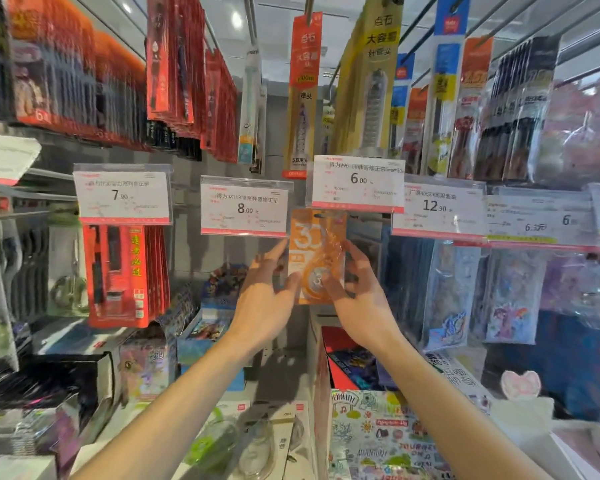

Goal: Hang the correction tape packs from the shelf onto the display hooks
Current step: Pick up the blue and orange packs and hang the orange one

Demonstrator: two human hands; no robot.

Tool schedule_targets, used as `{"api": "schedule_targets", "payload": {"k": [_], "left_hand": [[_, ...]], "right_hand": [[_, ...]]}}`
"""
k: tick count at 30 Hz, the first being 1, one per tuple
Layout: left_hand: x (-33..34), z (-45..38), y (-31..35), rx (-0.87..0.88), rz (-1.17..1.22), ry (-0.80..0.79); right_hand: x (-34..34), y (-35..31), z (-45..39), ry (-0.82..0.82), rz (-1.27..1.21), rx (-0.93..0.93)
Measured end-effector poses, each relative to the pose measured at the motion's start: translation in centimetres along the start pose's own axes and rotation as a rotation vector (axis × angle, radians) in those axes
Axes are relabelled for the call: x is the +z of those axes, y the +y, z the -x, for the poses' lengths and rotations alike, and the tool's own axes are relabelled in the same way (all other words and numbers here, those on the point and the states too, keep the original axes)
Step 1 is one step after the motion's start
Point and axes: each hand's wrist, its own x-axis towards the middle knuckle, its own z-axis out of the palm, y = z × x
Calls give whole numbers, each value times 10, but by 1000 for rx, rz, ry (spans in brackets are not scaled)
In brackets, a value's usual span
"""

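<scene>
Both hands were raised to one orange correction tape pack (pixel 317 254), held upright between them. The left hand (pixel 264 299) pinched the pack's left edge, fingers reaching up behind it and thumb on the front. The right hand (pixel 355 299) gripped the right edge, thumb pressed on the clear blister near the round tape wheel. The pack's card was orange with a large pale "30" printed near the top; its upper end sat just under the 6.00 price tag (pixel 357 183), where the hook itself could not be made out.

To the left hung the 8.00 price tag (pixel 245 209) and further left the 7.90 price tag (pixel 122 195) above a row of red packs (pixel 125 275). To the right the 12.90 price tag (pixel 437 209) fronted clear sleeves with cartoon prints. Overhead, long pen packs dangled from rails in a shop aisle.

Below, on the shelf (pixel 174 441), more packs (pixel 257 445) lay flat in blurred clear blisters, beside a doodle-printed box (pixel 378 434).
</scene>
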Motion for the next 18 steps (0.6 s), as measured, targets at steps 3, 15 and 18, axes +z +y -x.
{"api": "schedule_targets", "payload": {"k": [3, 15, 18], "left_hand": [[-7, 6, 5, -9, 38, -3], [-42, 94, 52, -81, 242, 37], [-44, 129, 50, -135, 287, 66]], "right_hand": [[-11, -4, 7, -42, -31, 22], [-71, -20, 96, 44, -261, 92], [-76, -13, 126, 43, -326, 141]]}}
